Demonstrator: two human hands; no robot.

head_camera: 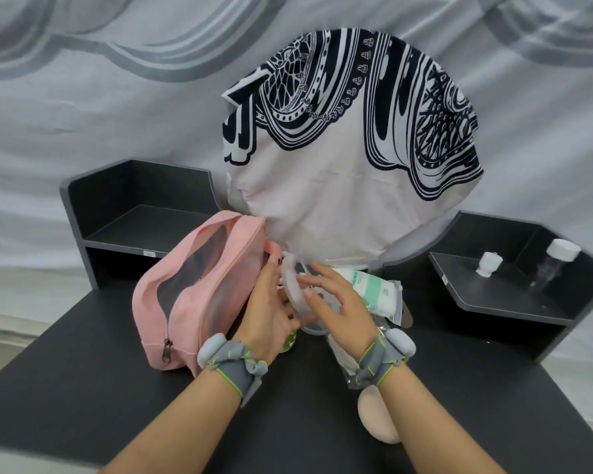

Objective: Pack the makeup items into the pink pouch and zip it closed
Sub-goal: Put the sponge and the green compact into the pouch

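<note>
The pink pouch (189,295) stands on the black table, left of centre, its zipper running down the near end and its top looking open. My left hand (271,313) and my right hand (336,302) meet just right of the pouch, both holding a pale, translucent round case (293,285). A green-tinted item (288,343) peeks out under my left hand. A white and mint packet of cotton pads (377,292) lies behind my right hand. A clear plastic bag (343,357) and a beige powder puff (377,419) lie under my right wrist.
A round mirror covered by black-and-white patterned cloth (350,148) stands behind the hands. A dark shelf unit (134,217) sits at the back left. Another shelf (514,285) at the right holds two white-capped containers (558,258). The table's near edge (48,456) runs along the bottom left.
</note>
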